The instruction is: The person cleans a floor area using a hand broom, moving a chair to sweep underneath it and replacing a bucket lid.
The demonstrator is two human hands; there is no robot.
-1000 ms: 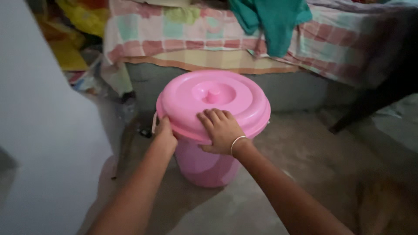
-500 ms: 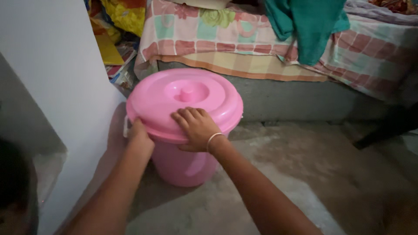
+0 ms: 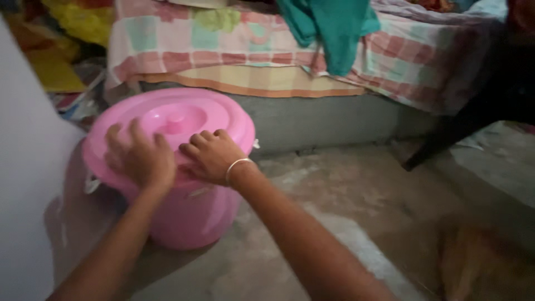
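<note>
Both hands are lying on the pink lid [image 3: 167,120] now: the left hand [image 3: 139,156] is pressing flat on its near left part, fingers spread and released, grasping nothing, and the right hand [image 3: 214,156] is resting palm down on the near right edge, fingers loosely curled over the rim, not clenched. A thin bangle [image 3: 238,167] is circling the right wrist. The lid is sitting closed on the pink bucket [image 3: 189,214], its small knob [image 3: 175,118] showing just beyond the fingertips. The bucket is standing on the bare concrete floor [image 3: 345,212], at the left of the scene, just beside a pale wall [image 3: 28,184]. Behind it, a bed [image 3: 312,120] is running across the far side, a checked sheet [image 3: 223,47] hanging over its edge and a teal cloth [image 3: 329,28] draping down. A dark furniture leg [image 3: 440,139] is slanting down at the right.
</note>
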